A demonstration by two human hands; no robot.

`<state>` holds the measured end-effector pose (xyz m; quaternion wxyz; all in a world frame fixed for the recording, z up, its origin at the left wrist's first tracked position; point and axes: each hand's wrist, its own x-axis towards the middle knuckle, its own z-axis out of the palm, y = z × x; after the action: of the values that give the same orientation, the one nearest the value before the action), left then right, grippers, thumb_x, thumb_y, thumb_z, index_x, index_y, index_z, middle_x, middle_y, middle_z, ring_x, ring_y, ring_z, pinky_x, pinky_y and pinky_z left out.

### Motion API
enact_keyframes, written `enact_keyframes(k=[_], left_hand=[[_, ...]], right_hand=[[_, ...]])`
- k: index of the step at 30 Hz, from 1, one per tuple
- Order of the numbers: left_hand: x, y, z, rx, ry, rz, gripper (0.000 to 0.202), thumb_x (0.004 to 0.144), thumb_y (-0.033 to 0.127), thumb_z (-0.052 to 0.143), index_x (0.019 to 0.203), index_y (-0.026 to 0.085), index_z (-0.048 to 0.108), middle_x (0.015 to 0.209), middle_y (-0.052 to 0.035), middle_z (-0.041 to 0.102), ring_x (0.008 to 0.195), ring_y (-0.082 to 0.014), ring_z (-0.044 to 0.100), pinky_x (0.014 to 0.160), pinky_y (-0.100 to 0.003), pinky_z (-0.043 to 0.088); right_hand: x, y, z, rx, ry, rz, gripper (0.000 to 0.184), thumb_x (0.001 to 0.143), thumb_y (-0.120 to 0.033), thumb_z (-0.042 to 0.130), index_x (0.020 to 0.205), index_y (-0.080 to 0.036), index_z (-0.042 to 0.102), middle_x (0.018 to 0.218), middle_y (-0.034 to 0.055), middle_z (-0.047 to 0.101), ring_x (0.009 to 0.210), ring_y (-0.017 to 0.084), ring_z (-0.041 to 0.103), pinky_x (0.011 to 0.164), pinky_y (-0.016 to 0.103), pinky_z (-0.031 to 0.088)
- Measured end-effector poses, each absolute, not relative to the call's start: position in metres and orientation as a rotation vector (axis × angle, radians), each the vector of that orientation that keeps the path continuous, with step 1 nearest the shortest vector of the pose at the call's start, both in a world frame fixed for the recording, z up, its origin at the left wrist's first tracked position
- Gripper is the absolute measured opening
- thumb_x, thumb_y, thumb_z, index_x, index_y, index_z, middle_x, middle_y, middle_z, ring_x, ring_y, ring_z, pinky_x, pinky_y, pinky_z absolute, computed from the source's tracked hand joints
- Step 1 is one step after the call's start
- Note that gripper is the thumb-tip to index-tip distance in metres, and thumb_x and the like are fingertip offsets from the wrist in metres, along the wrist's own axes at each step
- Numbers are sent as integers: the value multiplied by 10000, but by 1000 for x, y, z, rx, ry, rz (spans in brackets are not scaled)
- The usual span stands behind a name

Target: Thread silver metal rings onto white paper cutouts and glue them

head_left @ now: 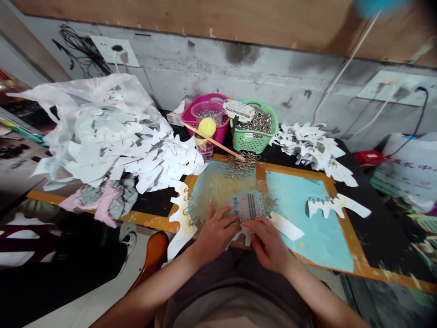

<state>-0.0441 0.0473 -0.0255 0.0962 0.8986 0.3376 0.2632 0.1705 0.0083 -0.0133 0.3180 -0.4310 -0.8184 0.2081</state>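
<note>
A toothed white cutout [243, 237] lies near the table's front edge, partly hidden under my fingers. My left hand [215, 231] has its fingertips at the cutout's left side, the outer finger spread away and the thumb mostly hidden. Closed on the right side of the same piece is my right hand [269, 240], thumb below and index finger on top. Just beyond the fingertips lies a small printed sheet [248, 205] with rows of dark strips. To the left rests another white cutout [180, 223] with several metal rings [188, 209] along its edge.
A ringed cutout [336, 206] lies at right. Behind are loose metal rings [239, 166], a wooden stick [218, 145] across a yellow-lidded tub [205, 141], a pink basket [187, 114] and a green basket [251, 142]. White cutouts [136, 146] pile up at left, more cutouts [312, 146] at back right.
</note>
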Motion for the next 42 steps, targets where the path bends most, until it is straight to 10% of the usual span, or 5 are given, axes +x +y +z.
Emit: enact_keyframes(k=[14, 23, 31, 42], left_hand=[[-39, 63, 7, 2586, 1053, 509, 188, 927, 183, 523, 964, 216, 703, 1319, -131, 527, 1295, -318, 461, 1121, -722, 210], [-47, 28, -32, 3019, 944, 1015, 212, 922, 97, 521, 1061, 187, 654, 1063, -65, 686, 1116, -210, 603, 1191, -667, -11], [-50, 51, 2, 2773, 878, 566, 388, 882, 98, 491, 1260, 176, 525, 1251, -118, 646, 1399, -273, 389, 1207, -628, -22], [-42, 42, -20, 2922, 796, 685, 214, 931, 52, 410, 1091, 135, 525, 947, -60, 677, 966, -195, 648, 1201, -556, 241]], right_hand=[[161, 6, -14, -1291, -2300, 535, 522, 936, -124, 463, 1434, -170, 315, 1086, 122, 687, 985, 293, 559, 899, 480, 388], [163, 6, -11, -1255, -2415, 527, 386, 907, -117, 511, 1269, -241, 559, 1024, 73, 672, 967, 265, 532, 842, 425, 364], [163, 5, -19, -1236, -2528, 360, 354, 894, -160, 536, 1241, -205, 596, 1057, 100, 676, 960, 282, 515, 828, 452, 339], [161, 4, -16, -1258, -2477, 379, 285, 916, -159, 511, 1184, -198, 602, 1012, 91, 662, 947, 269, 513, 837, 432, 342]])
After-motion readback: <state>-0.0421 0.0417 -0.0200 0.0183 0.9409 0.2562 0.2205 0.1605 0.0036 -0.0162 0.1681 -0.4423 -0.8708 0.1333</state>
